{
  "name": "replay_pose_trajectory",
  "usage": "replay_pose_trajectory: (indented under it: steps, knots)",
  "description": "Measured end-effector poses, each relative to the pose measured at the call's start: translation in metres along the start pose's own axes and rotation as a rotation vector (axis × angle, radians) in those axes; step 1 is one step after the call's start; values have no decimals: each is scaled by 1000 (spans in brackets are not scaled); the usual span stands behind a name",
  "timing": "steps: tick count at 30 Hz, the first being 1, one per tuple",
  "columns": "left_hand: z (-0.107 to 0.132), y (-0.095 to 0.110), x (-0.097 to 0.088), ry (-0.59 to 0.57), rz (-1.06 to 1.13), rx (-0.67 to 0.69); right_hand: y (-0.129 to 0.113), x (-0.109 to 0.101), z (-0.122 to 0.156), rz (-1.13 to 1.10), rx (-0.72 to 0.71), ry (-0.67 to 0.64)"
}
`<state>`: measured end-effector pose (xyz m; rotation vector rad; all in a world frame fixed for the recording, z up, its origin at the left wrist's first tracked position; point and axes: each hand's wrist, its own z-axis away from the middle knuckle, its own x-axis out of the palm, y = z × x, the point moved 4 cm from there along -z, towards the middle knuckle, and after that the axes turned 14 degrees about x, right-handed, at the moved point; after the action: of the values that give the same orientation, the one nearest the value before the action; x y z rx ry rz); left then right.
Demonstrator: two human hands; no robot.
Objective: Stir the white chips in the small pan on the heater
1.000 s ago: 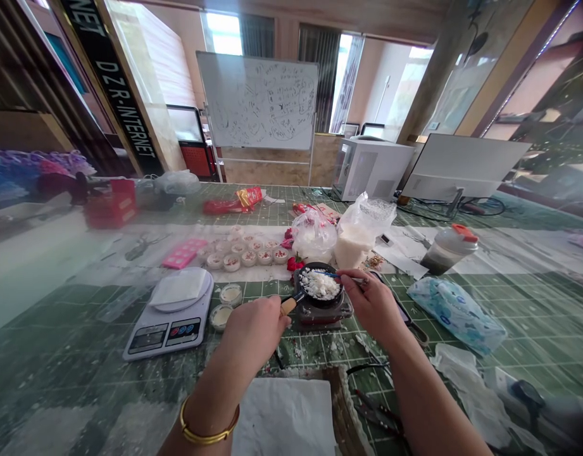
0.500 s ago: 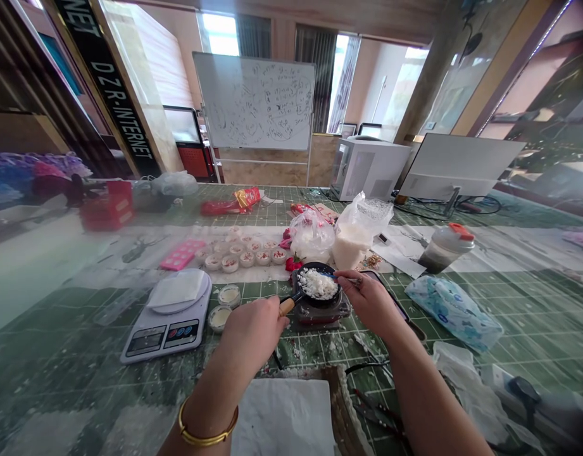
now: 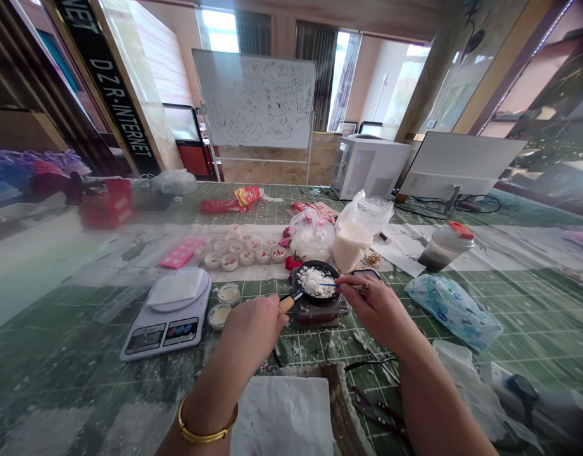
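A small black frying pan [image 3: 302, 299] rests on a small electric hot plate [image 3: 319, 315] in the middle of the table. White flakes, perhaps wax, [image 3: 314, 278] fill much of it. My left hand [image 3: 256, 323] is closed round the pan's wooden handle [image 3: 286, 306]. Pinched in my right hand [image 3: 371, 304] is a thin blue stick [image 3: 327, 285], its tip among the flakes; its far end is hidden by the fingers. Two small cups of pale content [image 3: 219, 315] stand left of the pan, by a white digital kitchen scale [image 3: 170, 320].
Behind the pan are several small cups with red bits [image 3: 246, 257], a pink mold [image 3: 181, 253] and an open plastic bag of white granules [image 3: 351, 244]. To the right lie a blue tissue pack [image 3: 452, 310] and an orange-lidded bottle [image 3: 445, 246]. Pliers [image 3: 374, 408] lie near the front.
My right hand has shifted slightly right and down, and the blue stick now lies lower across the flakes. My left hand stays on the pan handle.
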<state>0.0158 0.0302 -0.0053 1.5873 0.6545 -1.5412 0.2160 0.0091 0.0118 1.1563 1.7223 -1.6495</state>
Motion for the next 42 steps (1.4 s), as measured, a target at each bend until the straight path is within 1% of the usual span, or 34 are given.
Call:
replay_pose_trajectory:
  steps: [2, 6, 8, 10, 13, 15, 18, 20, 23, 24, 28, 29, 31, 34, 35, 39, 42]
  knots:
    - [0, 0, 0, -2, 0, -7, 3, -2, 0, 28, 17, 13]
    - [-1, 0, -1, -3, -6, 12, 13, -10, -3, 11, 81, 123]
    - [-1, 1, 0, -9, -9, 19, 14, -11, -4, 46, 92, 153]
    - [-1, 0, 0, -12, -10, 15, 11, -8, -4, 90, 78, 120]
    - [-1, -1, 0, -11, -14, 13, 7, -5, -2, 63, 36, 51]
    - [-2, -1, -1, -12, -15, 13, 6, -9, 0, 38, 32, 75]
    - [-2, -3, -1, -18, -12, -1, 9, -13, 1, 70, 57, 126]
    - [-2, -4, 0, -17, -15, -10, 10, -11, 0, 87, 60, 91]
    - [-2, -4, 1, -5, -20, -6, 7, -7, -1, 55, 40, 25]
    - [-2, -4, 1, 1, -19, -2, 6, -7, 0, 42, 36, 34]
    - [-3, -3, 2, 1, -27, -7, 5, -18, 5, 58, 46, 159]
    - [-4, -3, 2, -6, -32, -11, 5, -18, 5, 70, 52, 162]
    - [-5, -3, 2, -19, -34, -8, 5, -15, 4, 74, 53, 111]
    - [-3, -3, 2, -24, -22, 1, 2, -7, 2, 25, 39, 13]
    - [-3, -2, 2, -23, -15, 10, 1, -6, 2, 2, 34, 11]
    - [-2, -2, 1, -16, -8, 28, -2, -9, 5, -79, 13, 74]
    - [-2, -3, 1, -14, -10, 14, -2, -4, 4, -85, -16, -7]
